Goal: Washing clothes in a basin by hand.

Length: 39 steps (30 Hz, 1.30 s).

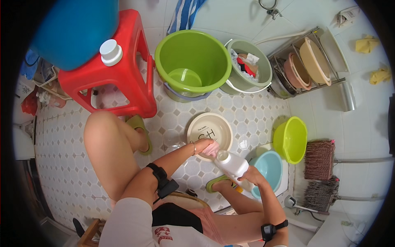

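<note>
My left hand [205,145] grips a bunched pink cloth [211,149] over the near rim of a cream plastic basin [226,129] on the floor. The basin bears dark printing on its inside. In my right hand [252,176] is a white plastic bottle [233,165], held by its lower end. It is uncapped and tilted, its mouth pointing at the pink cloth and very close to it. Whether any liquid comes out cannot be made out. A white screw cap [111,52] stands on the corner of a red plastic stool [123,72], away from both hands.
Behind the basin stand a large green bucket [160,58] and a pale green bucket [233,83] holding clothes. A blue tub [77,31] rests on the stool. On the right are a lime basin [290,140], a light blue basin [268,169], a basin rack [308,58] and two mops [319,159].
</note>
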Available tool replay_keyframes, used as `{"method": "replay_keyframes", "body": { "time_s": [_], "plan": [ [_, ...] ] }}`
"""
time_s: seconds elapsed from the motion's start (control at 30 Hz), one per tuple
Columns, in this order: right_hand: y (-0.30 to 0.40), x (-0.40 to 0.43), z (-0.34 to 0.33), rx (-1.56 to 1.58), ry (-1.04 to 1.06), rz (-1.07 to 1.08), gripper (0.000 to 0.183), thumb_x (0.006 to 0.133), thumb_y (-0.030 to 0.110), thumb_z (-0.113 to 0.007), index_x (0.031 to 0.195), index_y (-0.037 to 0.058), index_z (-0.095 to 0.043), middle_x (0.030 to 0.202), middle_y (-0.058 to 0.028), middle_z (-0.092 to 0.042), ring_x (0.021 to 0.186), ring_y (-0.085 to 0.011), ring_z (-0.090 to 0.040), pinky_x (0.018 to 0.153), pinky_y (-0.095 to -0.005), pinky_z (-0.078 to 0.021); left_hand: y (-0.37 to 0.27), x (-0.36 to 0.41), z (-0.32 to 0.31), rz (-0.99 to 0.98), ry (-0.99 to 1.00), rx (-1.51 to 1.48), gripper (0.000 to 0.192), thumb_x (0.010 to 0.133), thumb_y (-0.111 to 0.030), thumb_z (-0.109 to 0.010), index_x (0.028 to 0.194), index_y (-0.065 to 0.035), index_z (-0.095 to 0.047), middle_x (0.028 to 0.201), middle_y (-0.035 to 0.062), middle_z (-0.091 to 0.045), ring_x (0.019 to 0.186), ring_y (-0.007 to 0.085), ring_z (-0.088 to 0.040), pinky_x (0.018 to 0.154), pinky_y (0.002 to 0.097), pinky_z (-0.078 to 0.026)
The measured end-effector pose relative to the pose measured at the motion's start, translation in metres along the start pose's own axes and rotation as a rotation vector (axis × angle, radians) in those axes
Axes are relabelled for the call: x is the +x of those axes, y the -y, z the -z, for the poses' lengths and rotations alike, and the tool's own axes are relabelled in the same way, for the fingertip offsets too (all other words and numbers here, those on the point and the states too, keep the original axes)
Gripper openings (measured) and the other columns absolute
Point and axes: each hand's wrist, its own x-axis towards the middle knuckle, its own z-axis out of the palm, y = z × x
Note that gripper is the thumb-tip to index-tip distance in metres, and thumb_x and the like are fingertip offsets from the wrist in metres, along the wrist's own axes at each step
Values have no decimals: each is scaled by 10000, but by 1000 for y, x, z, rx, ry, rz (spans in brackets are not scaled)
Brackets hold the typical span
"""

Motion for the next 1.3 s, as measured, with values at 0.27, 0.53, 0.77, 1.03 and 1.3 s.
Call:
{"method": "replay_keyframes", "body": {
  "time_s": [0.27, 0.53, 0.77, 1.03, 1.3],
  "plan": [
    [4, 4, 1, -11, -10, -23, 453, 515, 35, -684, 957, 19, -580, 888, -71, -614, 845, -180, -548, 813, -280, -390, 1, 7, 0, 44, -16, -145, 355, 860, -248, -327, 916, 29, -542, 848, 99, -588, 724, 145, -574, 653, 247, -463],
    [13, 4, 4, -36, 0, -15, 442, 515, 75, -682, 942, 22, -582, 869, -89, -616, 829, -204, -559, 795, -288, -399, 10, 15, 8, 54, -48, -139, 355, 873, -266, -343, 933, 22, -542, 858, 93, -587, 743, 143, -574, 677, 245, -458],
    [17, 3, 4, -34, -2, -25, 429, 515, 55, -685, 932, 20, -591, 864, -76, -619, 823, -188, -553, 804, -278, -392, 10, 15, 11, 51, -36, -51, 359, 889, -242, -291, 977, 12, -529, 884, 93, -583, 780, 153, -580, 703, 251, -470],
    [15, 4, 8, -17, 16, -29, 439, 518, 46, -684, 945, 16, -584, 872, -79, -616, 835, -188, -549, 805, -278, -392, 0, 6, 0, 44, 47, -80, 366, 894, -253, -293, 956, 12, -538, 855, 79, -586, 754, 135, -571, 694, 235, -451],
    [-11, 12, 6, 145, 22, 37, 444, 514, 67, -678, 944, 22, -577, 866, -70, -607, 816, -174, -549, 780, -283, -406, 2, 6, 3, 52, -42, -151, 296, 870, -242, -390, 958, 0, -536, 841, 67, -585, 752, 122, -565, 671, 228, -451]
  ]
}}
